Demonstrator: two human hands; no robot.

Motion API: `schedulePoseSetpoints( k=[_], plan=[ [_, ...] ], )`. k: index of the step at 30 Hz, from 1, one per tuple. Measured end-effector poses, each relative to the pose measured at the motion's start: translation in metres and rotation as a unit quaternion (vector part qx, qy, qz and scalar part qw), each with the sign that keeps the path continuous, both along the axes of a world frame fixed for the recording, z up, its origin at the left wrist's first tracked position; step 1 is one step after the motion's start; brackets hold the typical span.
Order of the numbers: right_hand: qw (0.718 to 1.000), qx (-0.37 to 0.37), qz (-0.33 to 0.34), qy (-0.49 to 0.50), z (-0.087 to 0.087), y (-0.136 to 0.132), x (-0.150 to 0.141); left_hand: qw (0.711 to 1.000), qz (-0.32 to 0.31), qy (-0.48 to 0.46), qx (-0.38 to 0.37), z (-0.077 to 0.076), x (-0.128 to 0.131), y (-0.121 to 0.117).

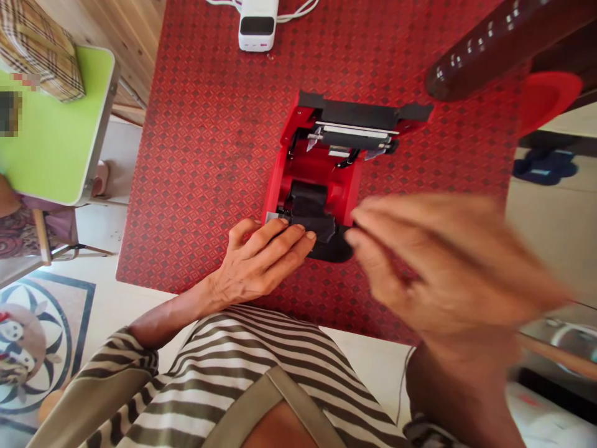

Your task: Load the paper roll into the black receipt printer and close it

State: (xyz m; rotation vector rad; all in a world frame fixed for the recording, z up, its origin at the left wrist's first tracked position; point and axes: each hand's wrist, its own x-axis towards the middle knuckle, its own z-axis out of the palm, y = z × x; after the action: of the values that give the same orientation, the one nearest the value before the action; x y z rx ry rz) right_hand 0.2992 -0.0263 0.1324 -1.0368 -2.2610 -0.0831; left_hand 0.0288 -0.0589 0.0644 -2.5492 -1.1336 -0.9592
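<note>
left hand [261, 258] rests, fingers extended, on black film [310, 204]; right hand [443, 264] (blurred) looks nearly pinched, contents unclear.

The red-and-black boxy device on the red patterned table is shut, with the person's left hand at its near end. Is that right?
Not quite: the head view shows the red-and-black boxy device open, its red inside exposed. It does sit on the red patterned table, with the left hand at its near end.

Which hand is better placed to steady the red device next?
Probably the left hand: it appears to rest on the red device, while the right hand, blurred, seems pinched beside it.
</note>
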Motion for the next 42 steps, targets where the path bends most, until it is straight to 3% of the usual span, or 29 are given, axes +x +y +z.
schedulePoseSetpoints(
  k=[1,3,6,8,11,15,20,24,31,37,42],
  plan=[
    [0.999,0.038,-0.018,0.002,0.006,0.011,0.002,1.0,0.002,0.004,0.002,0.0,0.0,0.001],
    [0.995,0.046,-0.084,0.026,0.013,0.038,0.003,1.0,0.005,0.013,0.007,0.001,0.0,0.003],
    [0.998,0.008,-0.069,0.003,0.012,0.073,-0.002,1.0,0.0,0.015,0.005,0.002,-0.001,0.003],
    [0.997,-0.019,-0.066,-0.023,0.008,0.082,-0.008,1.0,-0.005,0.007,-0.001,0.0,-0.002,0.002],
    [0.996,-0.044,-0.08,-0.015,0.002,0.07,-0.013,1.0,-0.01,0.01,-0.025,-0.006,-0.006,-0.001],
    [0.999,-0.026,-0.042,0.012,-0.008,0.038,-0.012,0.997,-0.009,0.018,-0.069,-0.012,-0.009,-0.005],
    [1.0,-0.005,-0.016,0.016,-0.026,0.014,-0.02,0.999,0.0,0.016,-0.028,-0.012,-0.007,-0.005],
    [1.0,-0.007,-0.015,0.025,-0.039,0.001,-0.025,0.998,0.002,0.022,-0.061,-0.018,-0.009,-0.007],
    [0.999,-0.039,-0.016,0.027,-0.043,-0.01,-0.024,1.0,0.007,0.017,-0.006,-0.01,-0.004,-0.002],
    [0.999,-0.016,-0.031,0.015,-0.045,-0.014,-0.03,0.999,0.018,0.041,-0.018,-0.01,-0.005,-0.003],
    [0.999,-0.027,-0.04,0.022,-0.052,-0.014,-0.032,1.0,0.011,0.01,-0.012,-0.006,-0.003,0.0]
  ],
)
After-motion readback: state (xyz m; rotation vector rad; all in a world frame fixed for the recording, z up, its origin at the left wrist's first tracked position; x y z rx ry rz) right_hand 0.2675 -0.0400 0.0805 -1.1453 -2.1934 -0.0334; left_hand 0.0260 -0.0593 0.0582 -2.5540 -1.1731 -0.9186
